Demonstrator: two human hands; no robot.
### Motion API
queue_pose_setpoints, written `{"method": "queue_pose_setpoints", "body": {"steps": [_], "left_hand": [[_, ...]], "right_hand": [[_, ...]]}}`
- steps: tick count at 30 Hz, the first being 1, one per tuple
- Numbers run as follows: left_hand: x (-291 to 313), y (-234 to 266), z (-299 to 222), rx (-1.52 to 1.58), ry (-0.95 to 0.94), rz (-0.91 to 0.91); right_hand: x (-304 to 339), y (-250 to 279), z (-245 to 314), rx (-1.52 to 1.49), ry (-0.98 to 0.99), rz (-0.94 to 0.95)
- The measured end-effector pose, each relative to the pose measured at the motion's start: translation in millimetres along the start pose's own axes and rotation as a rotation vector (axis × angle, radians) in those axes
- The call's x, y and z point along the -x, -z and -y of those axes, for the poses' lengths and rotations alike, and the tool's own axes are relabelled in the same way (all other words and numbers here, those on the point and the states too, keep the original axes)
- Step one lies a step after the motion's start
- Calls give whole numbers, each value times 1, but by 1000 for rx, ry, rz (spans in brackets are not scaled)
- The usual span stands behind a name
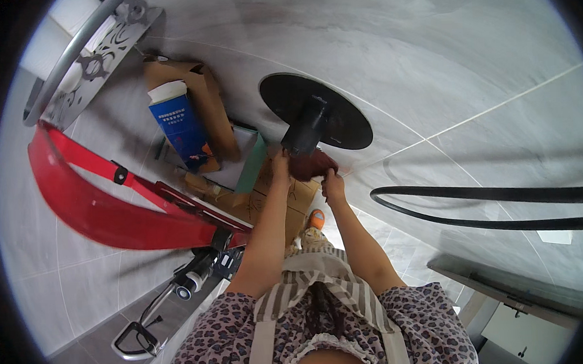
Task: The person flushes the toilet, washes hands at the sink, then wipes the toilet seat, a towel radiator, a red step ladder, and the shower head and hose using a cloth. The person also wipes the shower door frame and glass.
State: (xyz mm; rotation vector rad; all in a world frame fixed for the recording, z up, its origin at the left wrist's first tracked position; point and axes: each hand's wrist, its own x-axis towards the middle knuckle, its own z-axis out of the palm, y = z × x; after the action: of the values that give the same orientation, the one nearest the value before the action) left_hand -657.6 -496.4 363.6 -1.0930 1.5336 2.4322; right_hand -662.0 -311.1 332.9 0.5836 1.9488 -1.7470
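Near the frame's centre, my left hand (281, 165) and right hand (332, 186) are clamped on a dark red cloth (312, 166). Just above is a black disc (349, 119) with a tube (305, 130).

No wording can be read clearly: rows of small white print (172, 117) stand on the tall blue rectangular box (185, 136), and dark marks, illegible, on the flat-sided brown cardboard box (299, 204)

Rag (313, 166): matt cloth. Black disc (347, 121): smooth, low-sheen finish seen. Curved red band (102, 208): glossy, plastic-like finish shown. Carton (299, 195): matt cardboard. Wall tiles (495, 46): smooth.
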Motion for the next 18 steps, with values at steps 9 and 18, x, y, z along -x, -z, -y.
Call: {"method": "queue_pose_setpoints", "body": {"steps": [9, 18], "left_hand": [[-7, -4, 5, 49, -81, 18], [12, -6, 5, 97, -40, -6]], "right_hand": [[-11, -37, 0, 12, 32, 3], [-12, -41, -67, -19, -46, 165]]}}
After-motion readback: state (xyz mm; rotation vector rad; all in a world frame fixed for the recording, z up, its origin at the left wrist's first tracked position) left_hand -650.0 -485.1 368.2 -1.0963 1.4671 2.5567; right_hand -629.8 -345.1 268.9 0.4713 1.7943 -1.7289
